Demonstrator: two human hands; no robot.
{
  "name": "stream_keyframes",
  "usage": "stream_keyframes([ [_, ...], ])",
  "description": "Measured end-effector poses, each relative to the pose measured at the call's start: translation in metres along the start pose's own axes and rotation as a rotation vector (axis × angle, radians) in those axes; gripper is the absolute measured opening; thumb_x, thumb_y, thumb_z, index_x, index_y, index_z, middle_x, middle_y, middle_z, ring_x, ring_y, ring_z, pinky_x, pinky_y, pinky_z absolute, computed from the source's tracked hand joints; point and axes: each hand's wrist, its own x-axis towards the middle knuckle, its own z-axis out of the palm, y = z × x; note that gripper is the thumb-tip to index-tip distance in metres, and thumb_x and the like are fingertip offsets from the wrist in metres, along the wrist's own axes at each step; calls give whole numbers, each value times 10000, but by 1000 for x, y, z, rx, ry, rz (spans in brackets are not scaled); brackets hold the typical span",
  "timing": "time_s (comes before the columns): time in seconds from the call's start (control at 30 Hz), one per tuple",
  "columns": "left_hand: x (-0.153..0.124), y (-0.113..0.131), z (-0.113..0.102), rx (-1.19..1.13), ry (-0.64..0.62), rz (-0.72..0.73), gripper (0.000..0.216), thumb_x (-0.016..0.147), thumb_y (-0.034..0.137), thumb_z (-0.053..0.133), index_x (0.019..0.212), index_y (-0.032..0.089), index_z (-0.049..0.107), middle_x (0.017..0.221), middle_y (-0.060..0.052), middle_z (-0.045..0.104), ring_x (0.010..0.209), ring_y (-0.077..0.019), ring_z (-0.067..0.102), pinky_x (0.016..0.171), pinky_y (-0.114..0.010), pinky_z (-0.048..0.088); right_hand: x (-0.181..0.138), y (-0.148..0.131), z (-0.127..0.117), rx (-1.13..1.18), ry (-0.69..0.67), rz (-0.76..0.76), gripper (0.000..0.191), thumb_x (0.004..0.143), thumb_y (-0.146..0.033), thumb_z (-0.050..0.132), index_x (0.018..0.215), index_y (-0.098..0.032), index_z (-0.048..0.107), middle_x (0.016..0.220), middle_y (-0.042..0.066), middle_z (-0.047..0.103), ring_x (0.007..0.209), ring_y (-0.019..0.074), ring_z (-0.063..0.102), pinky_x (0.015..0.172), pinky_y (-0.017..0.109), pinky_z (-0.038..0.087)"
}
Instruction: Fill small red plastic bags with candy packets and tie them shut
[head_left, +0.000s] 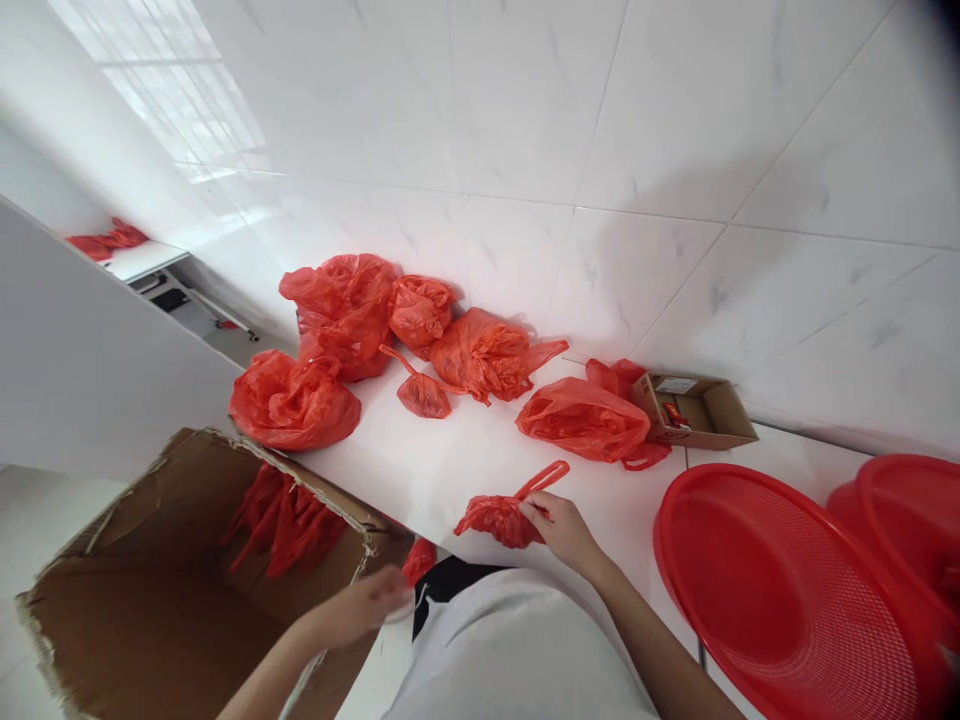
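Observation:
My right hand [564,528] rests on the white counter [435,460] near its front edge, fingers pinched on a small red plastic bag [499,517] whose loop handle sticks up to the right. My left hand [367,603] is lower, beside the rim of a torn cardboard box [150,600]; it is blurred and curled round something pale and small that I cannot make out. A red bag [420,558] peeks out just past that hand.
Several filled red plastic bags [341,310] lie along the tiled wall. A small open carton [697,410] sits at the right. Red plastic baskets [780,590] stand at the far right. More red bags [285,520] lie inside the big box.

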Motion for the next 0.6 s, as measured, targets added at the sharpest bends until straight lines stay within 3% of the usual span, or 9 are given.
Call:
stream_keyframes([
  [0.1, 18, 55, -32, 235, 384, 95, 358, 859, 477, 504, 1090, 213, 577, 1078, -66, 641, 974, -232, 604, 887, -362, 456, 7, -21, -6, -5, -33, -45, 350, 924, -425, 415, 709, -199, 572, 705, 3, 590, 665, 147, 517, 652, 260, 398],
  [0.17, 30, 91, -38, 320, 493, 305, 365, 864, 438, 523, 1168, 238, 556, 1224, -71, 588, 1128, -242, 545, 986, -372, 406, 11, -34, -8, 20, -47, -83, 328, 926, -401, 421, 719, -199, 577, 728, -1, 594, 684, 141, 523, 667, 254, 397],
  [0.23, 44, 118, -34, 395, 475, 470, 416, 835, 412, 588, 1218, 255, 552, 1280, -69, 568, 1197, -255, 501, 1030, -383, 370, 13, -44, -10, 55, -58, -114, 304, 925, -385, 430, 744, -199, 589, 756, -3, 607, 699, 136, 529, 682, 248, 401],
  [0.33, 62, 139, -23, 468, 366, 539, 304, 846, 342, 578, 1128, 243, 630, 1098, -70, 661, 1060, -262, 572, 962, -391, 403, 14, -51, -13, 89, -39, -133, 300, 924, -381, 432, 746, -198, 589, 747, -5, 605, 697, 133, 517, 679, 244, 399],
  [0.43, 74, 144, -19, 410, 309, 557, 243, 892, 311, 489, 1014, 219, 677, 960, -70, 691, 907, -234, 610, 848, -345, 442, 13, -44, -17, 93, 35, -103, 321, 923, -386, 422, 714, -196, 574, 708, -8, 582, 675, 134, 495, 648, 246, 387],
  [0.6, 88, 144, -35, 365, 225, 530, 268, 894, 341, 467, 986, 213, 684, 978, -56, 703, 884, -207, 618, 812, -289, 447, 12, -22, -15, 106, 82, -31, 306, 918, -401, 434, 781, -200, 620, 755, 5, 636, 700, 149, 552, 653, 255, 421],
])
